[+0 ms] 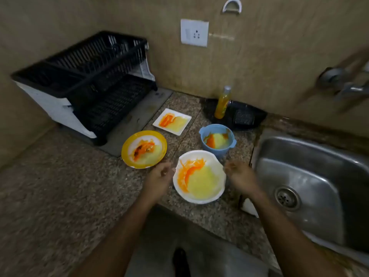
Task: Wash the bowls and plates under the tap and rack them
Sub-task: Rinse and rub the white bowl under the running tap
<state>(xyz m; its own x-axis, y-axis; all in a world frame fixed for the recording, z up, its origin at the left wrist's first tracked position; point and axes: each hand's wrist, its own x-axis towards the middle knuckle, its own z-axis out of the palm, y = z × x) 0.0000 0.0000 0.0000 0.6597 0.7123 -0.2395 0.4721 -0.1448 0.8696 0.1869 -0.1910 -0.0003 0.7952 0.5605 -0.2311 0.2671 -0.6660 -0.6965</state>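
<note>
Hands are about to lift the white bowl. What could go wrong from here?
1. The white bowl sits at the counter's front edge, smeared with orange and yellow residue; the left hand and right hand flank it without gripping, so a slick rim might slip and fall.
2. The blue bowl stands just behind it; a lift toward the sink may clip it.
3. The tap is blurred, so clearance beneath it is unclear.

The speckled granite counter (pixel 60 176) carries a dish rack (pixel 85 84), two plates (pixel 144 149), two bowls (pixel 199 176) and a soap bottle (pixel 222 103).
</note>
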